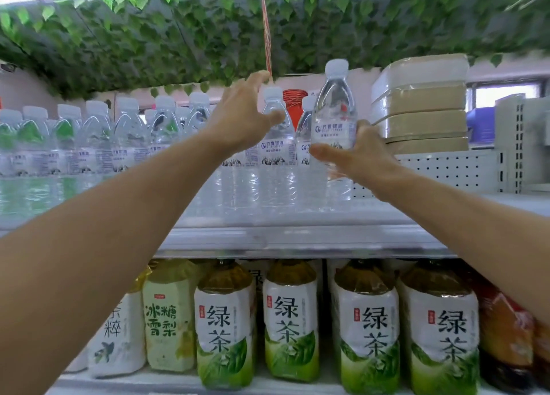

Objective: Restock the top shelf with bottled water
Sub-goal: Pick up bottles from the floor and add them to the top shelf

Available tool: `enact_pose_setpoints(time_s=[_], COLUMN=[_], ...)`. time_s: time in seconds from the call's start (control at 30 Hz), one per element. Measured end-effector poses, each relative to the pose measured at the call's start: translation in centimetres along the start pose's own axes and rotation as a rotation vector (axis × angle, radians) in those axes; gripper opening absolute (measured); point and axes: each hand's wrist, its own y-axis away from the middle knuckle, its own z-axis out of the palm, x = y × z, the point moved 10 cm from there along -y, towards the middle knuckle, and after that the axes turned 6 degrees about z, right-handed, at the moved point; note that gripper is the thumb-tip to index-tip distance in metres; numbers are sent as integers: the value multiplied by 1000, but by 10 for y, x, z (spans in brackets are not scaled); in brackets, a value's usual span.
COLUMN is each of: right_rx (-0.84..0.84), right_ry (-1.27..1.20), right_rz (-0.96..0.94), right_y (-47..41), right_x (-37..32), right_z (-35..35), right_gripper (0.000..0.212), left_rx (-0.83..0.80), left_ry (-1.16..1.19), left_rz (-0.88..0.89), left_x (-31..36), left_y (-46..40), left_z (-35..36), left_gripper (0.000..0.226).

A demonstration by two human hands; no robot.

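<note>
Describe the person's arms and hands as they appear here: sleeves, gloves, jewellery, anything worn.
Both arms are bare along their whole visible length; no sleeve enters the frame. The left hand and right hand wear no gloves, and no watch, bracelet or ring is visible on either. The wrists show no bands or markings. Motion blur softens the fingers slightly, so very small details cannot be ruled out.

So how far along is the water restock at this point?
Mostly done: a row of water bottles already lines the top shelf. In hand: the right hand grips one bottle at the row's right end; the left hand is open beside it. Left: setting it down.
</note>
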Motion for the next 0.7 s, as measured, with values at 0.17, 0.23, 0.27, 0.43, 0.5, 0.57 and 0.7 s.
enact_pose_setpoints(time_s=[0.17,0.23,0.27,0.43,0.5,0.57,0.7], right_rx=[-37,-63,-83,-68,-29,-31,-42], right_ry=[82,129,158,215,232,256,283], right_rz=[12,33,42,99,94,101,111], right_y=[-9,-14,-14,4,7,8,5], right_x=[16,19,22,40,42,39,36], right_z=[19,22,22,15,14,17,23], right_gripper=[62,74,77,79,77,76,86], left_rx=[-79,-109,-115,-85,-74,-58,-40], left_ry=[-290,-313,-317,-292,-259,-239,-214], left_rz=[47,33,36,81,73,70,49], left_x=[-5,-6,-6,-11,-12,-13,-13], left_y=[-11,-11,-12,-14,-13,-13,-15], left_z=[17,24,26,30,30,30,30], left_gripper=[84,88,90,93,91,92,96])
